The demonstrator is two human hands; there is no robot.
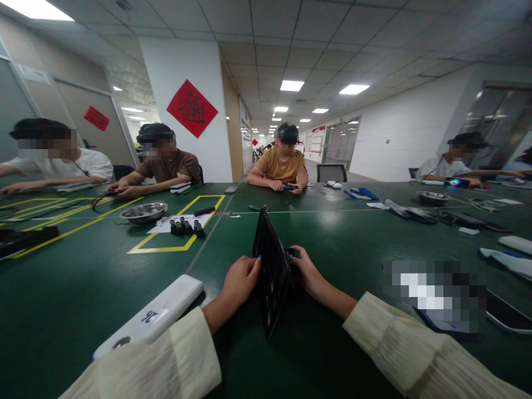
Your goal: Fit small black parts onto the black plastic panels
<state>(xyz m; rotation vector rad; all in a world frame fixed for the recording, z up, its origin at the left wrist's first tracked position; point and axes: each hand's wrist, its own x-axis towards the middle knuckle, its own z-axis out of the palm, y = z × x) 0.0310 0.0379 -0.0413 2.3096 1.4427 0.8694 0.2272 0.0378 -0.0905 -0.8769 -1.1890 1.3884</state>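
A black flat panel point(272, 266) with a thin rim stands on edge over the table in front of me, turned nearly side-on. My left hand point(243, 280) grips its left side, the thumb against the face and the other fingers mostly hidden. On the opposite side, my right hand point(305, 271) has its fingers closed at the panel's edge, around a small dark part that I cannot make out. Left of my left hand lies a white oblong case point(153, 313) marked 26.
Black cylindrical pieces point(187, 227) sit on white paper inside a yellow taped outline, near a metal bowl point(143, 213). A second metal bowl point(432, 198), cables and cloths lie to the right. A phone point(509, 311) rests at far right. Several people sit around the green table point(332, 354).
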